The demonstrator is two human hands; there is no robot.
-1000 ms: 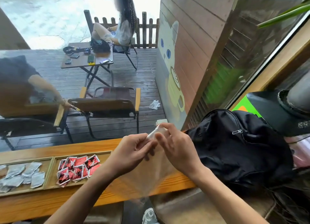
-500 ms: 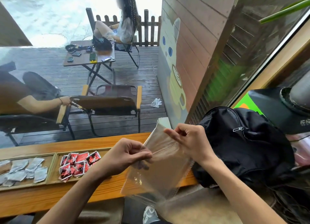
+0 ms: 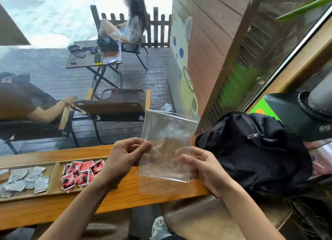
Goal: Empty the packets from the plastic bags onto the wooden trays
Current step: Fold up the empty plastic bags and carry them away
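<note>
Head view: both hands' grips, left (image 3: 125,156) and right (image 3: 204,165), pinch a clear bag (image 3: 167,146); its contents unclear.

A clear, glossy plastic bag (image 3: 168,146), creased and faintly reflective, above a varnished orange-toned wooden bench (image 3: 125,191) with visible grain. Matt wooden trays (image 3: 53,175) hold shiny red foil-like packets (image 3: 80,173) and dull grey papery packets (image 3: 25,180). A black backpack (image 3: 255,153) of matt woven cloth carries a small metal zip pull (image 3: 253,136). Beyond the glass, dark ribbed decking (image 3: 53,77) looks wet.
</note>
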